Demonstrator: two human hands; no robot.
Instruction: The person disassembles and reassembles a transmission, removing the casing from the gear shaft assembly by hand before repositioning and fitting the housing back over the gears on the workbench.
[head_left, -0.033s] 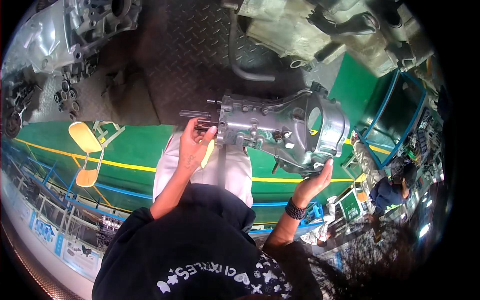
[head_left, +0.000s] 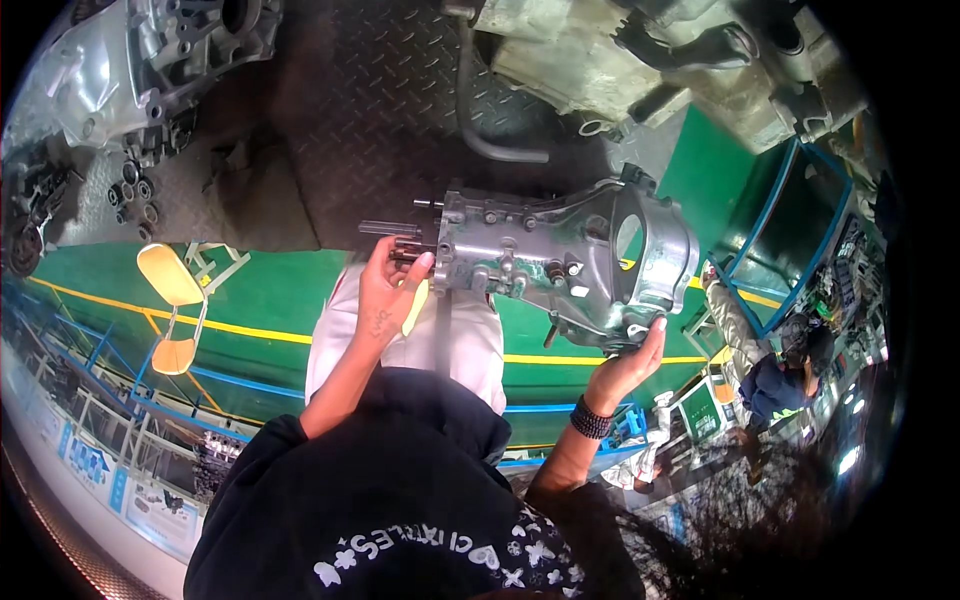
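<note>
Between the preceding frame and this one nothing measurable changed: your hands and the casting kept the same positions, so the work read as a steady hold rather than a move in progress. You had the grey gearbox housing (head_left: 540, 255) lying on its side, over your lap at the near edge of the checker-plate tabletop (head_left: 350, 120) (whether it rested on that edge or hung free in your grip, I could not tell). Your left hand (head_left: 385, 295) was at the narrow end, fingers (head_left: 400, 262) curled loosely about the dark shaft stubs (head_left: 395, 240) projecting there. Your right hand (head_left: 625, 365) was open, palm up, under the wide bell end, fingertips touching its lower rim. Containers: the bell opening (head_left: 628, 235) showed nothing inside, and green floor was visible through it. The blue-framed crate (head_left: 800, 230) to your right could not be read for contents. Loose small round parts (head_left: 135, 195) lay on the tabletop, well apart from the housing.
</note>
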